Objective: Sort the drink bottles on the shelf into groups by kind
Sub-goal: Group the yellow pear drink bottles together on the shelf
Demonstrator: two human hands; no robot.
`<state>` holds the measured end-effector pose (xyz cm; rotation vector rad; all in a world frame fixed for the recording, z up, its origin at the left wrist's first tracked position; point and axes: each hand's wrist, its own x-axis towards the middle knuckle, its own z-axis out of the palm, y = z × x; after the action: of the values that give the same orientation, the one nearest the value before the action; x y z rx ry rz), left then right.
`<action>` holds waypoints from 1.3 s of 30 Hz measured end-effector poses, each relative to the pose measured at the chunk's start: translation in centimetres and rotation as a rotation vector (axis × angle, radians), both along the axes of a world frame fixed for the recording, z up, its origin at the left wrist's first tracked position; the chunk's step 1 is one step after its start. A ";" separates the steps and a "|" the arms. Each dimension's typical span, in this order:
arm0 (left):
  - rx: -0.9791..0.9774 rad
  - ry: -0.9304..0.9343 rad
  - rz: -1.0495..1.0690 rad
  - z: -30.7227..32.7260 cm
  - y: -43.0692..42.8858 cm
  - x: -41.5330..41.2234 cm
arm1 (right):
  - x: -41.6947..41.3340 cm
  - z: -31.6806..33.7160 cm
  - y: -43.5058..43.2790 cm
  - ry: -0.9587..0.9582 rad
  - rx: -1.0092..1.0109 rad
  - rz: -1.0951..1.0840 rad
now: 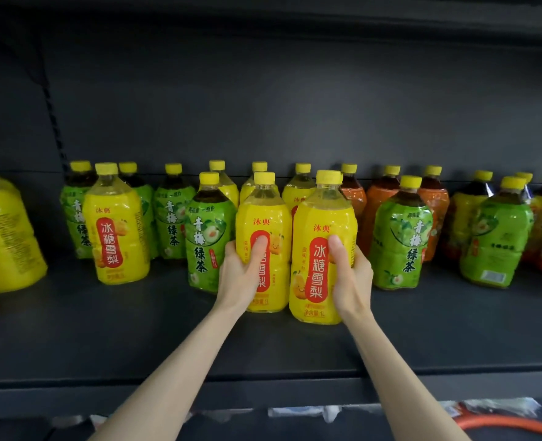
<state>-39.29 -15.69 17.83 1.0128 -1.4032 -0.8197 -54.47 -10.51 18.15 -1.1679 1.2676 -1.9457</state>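
left hand (242, 272) grips an upright yellow-labelled plastic bottle (263, 214), right hand (349, 275) a second yellow bottle (323, 218); caps toward 12 o'clock, dark grey metal shelf (104, 329) beneath.

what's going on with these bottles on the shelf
A person's left hand grips one yellow-label pear drink bottle and the right hand grips a second pear drink bottle, side by side at the front of the dark shelf. Around them, green-label green tea bottles and orange-label bottles stand mixed with other yellow ones, so sorting isn't finished.
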 end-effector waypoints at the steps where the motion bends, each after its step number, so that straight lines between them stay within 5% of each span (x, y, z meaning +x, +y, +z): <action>1: 0.003 -0.007 -0.013 0.0 -0.5 0.2 | 0.2 -0.1 -0.3 0.007 0.007 -0.002; 13: 0.101 0.079 -0.231 -0.3 -5.5 0.6 | 0.9 -0.2 -1.7 0.007 0.056 -0.021; 39: 0.103 0.123 -0.201 -0.5 -7.7 -0.8 | 0.0 -1.3 -2.6 0.043 0.034 0.053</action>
<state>-40.05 -23.43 17.32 0.8926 -1.3823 -1.0940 -54.49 -13.16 16.90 -1.2206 1.2741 -1.8634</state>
